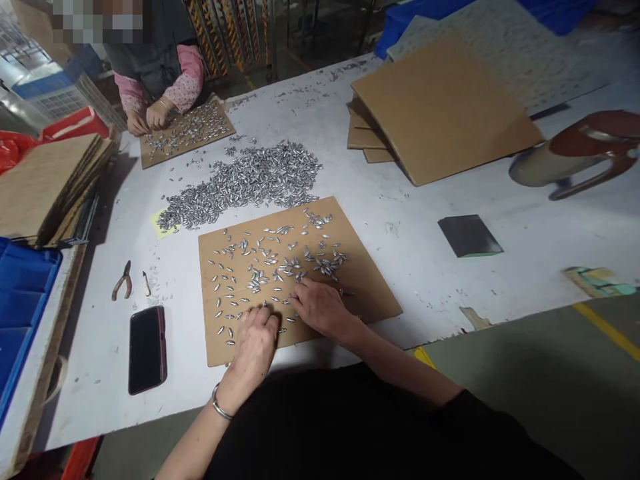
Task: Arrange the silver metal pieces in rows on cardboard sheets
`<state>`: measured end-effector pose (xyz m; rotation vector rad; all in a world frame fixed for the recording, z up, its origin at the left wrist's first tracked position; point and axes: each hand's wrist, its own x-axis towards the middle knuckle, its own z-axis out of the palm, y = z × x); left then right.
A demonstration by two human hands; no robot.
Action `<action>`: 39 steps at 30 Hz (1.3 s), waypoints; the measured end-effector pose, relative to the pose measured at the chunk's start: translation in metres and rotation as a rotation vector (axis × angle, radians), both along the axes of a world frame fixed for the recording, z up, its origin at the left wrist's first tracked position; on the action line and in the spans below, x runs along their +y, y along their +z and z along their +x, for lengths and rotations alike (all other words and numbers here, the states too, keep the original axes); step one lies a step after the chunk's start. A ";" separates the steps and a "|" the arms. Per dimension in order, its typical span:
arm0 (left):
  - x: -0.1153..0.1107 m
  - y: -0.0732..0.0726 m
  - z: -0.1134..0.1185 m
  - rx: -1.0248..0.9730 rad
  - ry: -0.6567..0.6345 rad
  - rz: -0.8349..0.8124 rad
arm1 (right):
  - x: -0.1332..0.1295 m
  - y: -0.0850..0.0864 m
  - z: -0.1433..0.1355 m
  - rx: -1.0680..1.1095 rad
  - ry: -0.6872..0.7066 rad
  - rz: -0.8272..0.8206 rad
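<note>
Your left hand [257, 333] and right hand [321, 307] are over cardboard [373, 297] among silvery pieces [327, 267]; from it, a silvery pile [260, 177] lies at eleven o'clock, a phone [147, 350] at eight.

Pieces [257, 280] on cardboard [373, 290], heap [255, 177] behind, phone [147, 350] left, kettle [545, 160] right.

Dim light — soft shadows, blur toward upper right.
</note>
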<state>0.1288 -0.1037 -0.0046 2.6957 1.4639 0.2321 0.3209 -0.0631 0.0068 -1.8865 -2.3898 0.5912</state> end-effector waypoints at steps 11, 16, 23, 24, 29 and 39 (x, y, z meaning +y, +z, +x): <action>0.009 0.017 -0.053 -0.384 0.224 0.034 | 0.000 0.004 -0.001 -0.054 -0.008 -0.022; 0.006 0.023 -0.063 -0.372 0.285 0.047 | -0.006 0.010 -0.007 0.014 0.092 -0.037; 0.006 0.012 -0.047 -0.409 0.233 -0.016 | -0.002 0.002 -0.036 -0.017 0.225 -0.012; 0.006 0.011 -0.046 -0.407 0.226 -0.023 | 0.000 0.004 -0.034 -0.016 0.216 -0.008; 0.007 0.013 -0.052 -0.418 0.222 0.005 | 0.000 0.013 0.004 0.070 0.130 0.022; 0.011 0.010 -0.044 -0.400 0.191 0.005 | -0.026 -0.005 0.024 0.072 0.279 0.151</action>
